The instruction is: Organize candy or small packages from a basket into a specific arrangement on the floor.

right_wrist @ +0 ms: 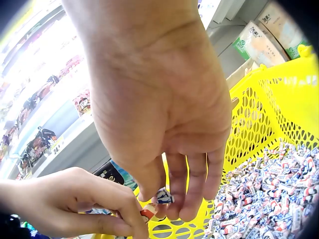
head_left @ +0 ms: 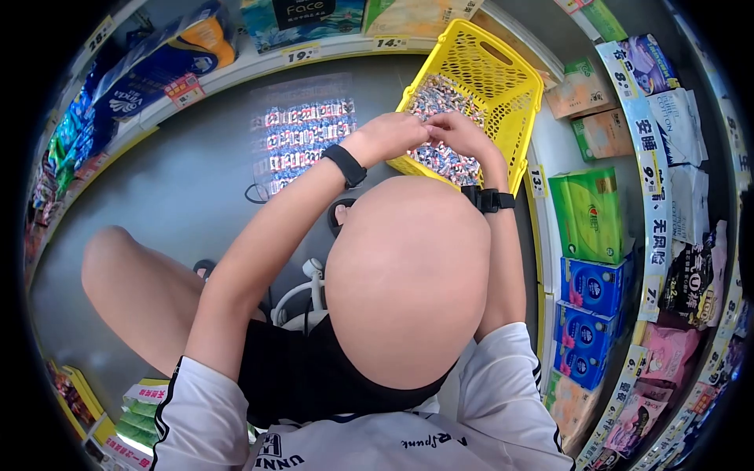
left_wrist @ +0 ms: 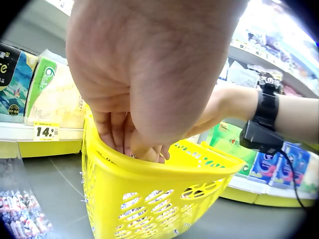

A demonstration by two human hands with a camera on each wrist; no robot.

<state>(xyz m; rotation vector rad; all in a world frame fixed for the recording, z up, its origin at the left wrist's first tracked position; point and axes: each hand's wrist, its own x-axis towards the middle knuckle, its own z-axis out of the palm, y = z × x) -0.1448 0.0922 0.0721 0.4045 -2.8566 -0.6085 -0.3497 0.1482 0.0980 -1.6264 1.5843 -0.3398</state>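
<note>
Both hands meet above the near left rim of a yellow shopping basket [head_left: 503, 118]. In the right wrist view the thumb and fingers of my right hand [right_wrist: 164, 109] pinch a small wrapped candy [right_wrist: 163, 197] with a blue-and-white wrapper. Right beside it, the fingertips of my left hand [right_wrist: 84, 201] pinch a red-and-white wrapped candy [right_wrist: 148, 212]. A thick layer of similar candies [right_wrist: 271, 191] covers the basket floor. In the left wrist view my left hand [left_wrist: 139, 64] hides most of its own grip.
On the floor left of the basket, more candies [head_left: 306, 133] lie in neat rows on a clear plastic sheet or bag. Shelves of tissue packs, such as a green pack [head_left: 587, 213], stand close on the right. A price-tagged shelf edge [head_left: 298, 55] curves behind.
</note>
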